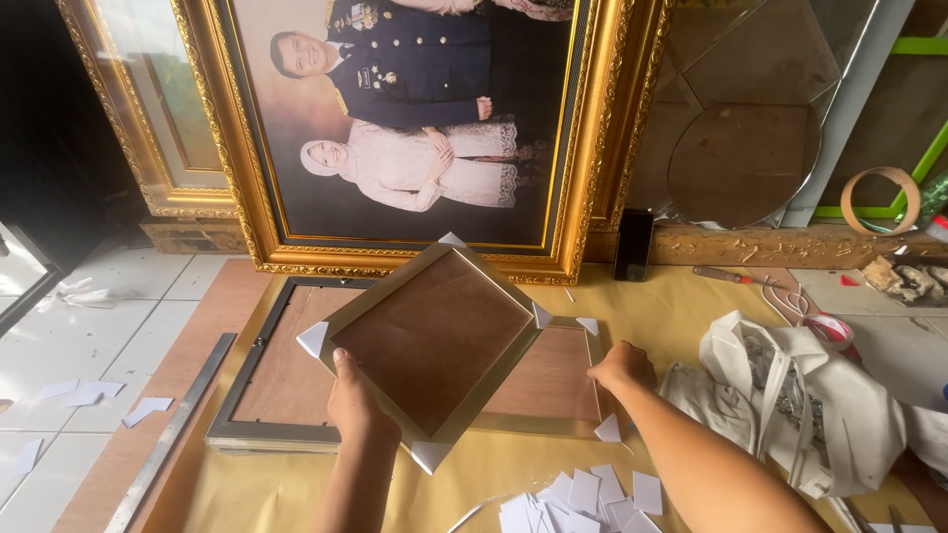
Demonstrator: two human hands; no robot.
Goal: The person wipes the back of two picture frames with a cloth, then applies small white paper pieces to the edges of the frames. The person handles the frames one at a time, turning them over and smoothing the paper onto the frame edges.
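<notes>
1. A flat metal strip (168, 434) lies at the left edge of the tabletop (296, 494), which is covered in yellow-brown paper.
2. The left hand (354, 400) reaches forward, its grip closed on the lower-left rail of a small silver frame (434, 341), thumb on top. The frame is tilted like a diamond, brown backing board up, with white paper corner caps.
3. Beneath it lies a larger silver frame (286, 390), flat, with a wooden back.
4. The right hand (622, 367) rests knuckles-up on that larger frame's right rail; whether its grip is closed cannot be told.
5. White paper squares (583, 494) lie scattered near the forearms.
6. A crumpled white cloth bag (800, 405) sits at the right.
</notes>
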